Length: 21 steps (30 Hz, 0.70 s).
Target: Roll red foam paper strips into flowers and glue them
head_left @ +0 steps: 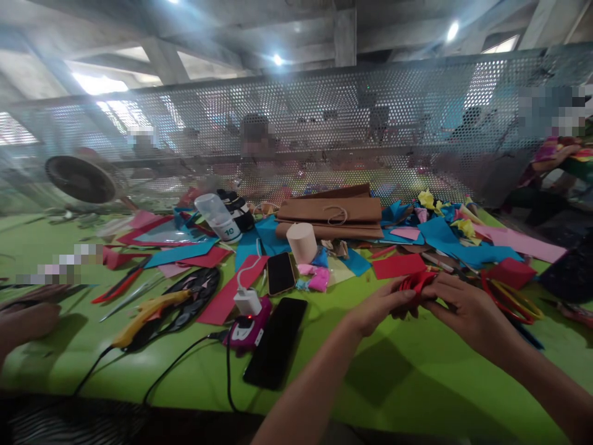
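Green table (324, 405) bears flat red sheet (393, 266), uncurled, while at four o'clock left hand (374, 309) and right hand (467, 309), fingers nearly closed, pinch red paper (417, 283) already curled into layers, amount left unclear.

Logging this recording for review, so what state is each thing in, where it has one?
Red paper: layered, held
Left hand, right hand: both pinching it
Large phone: flat, screen dark
Small phone: flat, screen dark
Charger: plugged in, cable attached
Power strip: red light on
Glue gun: lying down
Roll: standing upright
Brown paper: folded
Fan: spinning or still, cannot tell
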Each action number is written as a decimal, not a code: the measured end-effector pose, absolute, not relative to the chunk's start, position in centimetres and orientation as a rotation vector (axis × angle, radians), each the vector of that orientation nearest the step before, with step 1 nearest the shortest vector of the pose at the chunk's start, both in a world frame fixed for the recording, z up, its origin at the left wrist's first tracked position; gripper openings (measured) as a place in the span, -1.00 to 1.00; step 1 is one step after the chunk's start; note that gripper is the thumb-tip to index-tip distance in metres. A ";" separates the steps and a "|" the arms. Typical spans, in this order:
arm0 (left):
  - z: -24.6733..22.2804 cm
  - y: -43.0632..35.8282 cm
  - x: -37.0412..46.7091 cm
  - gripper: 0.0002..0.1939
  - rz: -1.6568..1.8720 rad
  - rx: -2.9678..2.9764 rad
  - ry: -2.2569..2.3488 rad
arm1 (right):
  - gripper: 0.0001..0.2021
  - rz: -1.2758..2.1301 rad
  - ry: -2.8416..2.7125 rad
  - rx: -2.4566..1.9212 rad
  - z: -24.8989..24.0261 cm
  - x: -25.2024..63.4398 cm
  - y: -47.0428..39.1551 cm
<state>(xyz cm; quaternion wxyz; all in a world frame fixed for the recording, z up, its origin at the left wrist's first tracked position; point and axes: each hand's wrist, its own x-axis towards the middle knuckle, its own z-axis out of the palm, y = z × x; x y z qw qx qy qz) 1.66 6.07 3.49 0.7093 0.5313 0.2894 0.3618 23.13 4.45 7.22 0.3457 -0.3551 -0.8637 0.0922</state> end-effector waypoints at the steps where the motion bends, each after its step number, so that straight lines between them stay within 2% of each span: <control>1: 3.6 6.0 1.7 -0.25 0.808 1.183 0.650 | -0.86 0.227 -2.246 -0.916 7.1 23.2 4.4; 21: 3.7 5.9 1.6 -0.26 0.781 1.260 0.680 | -0.84 0.105 -2.313 -0.895 6.8 23.3 4.2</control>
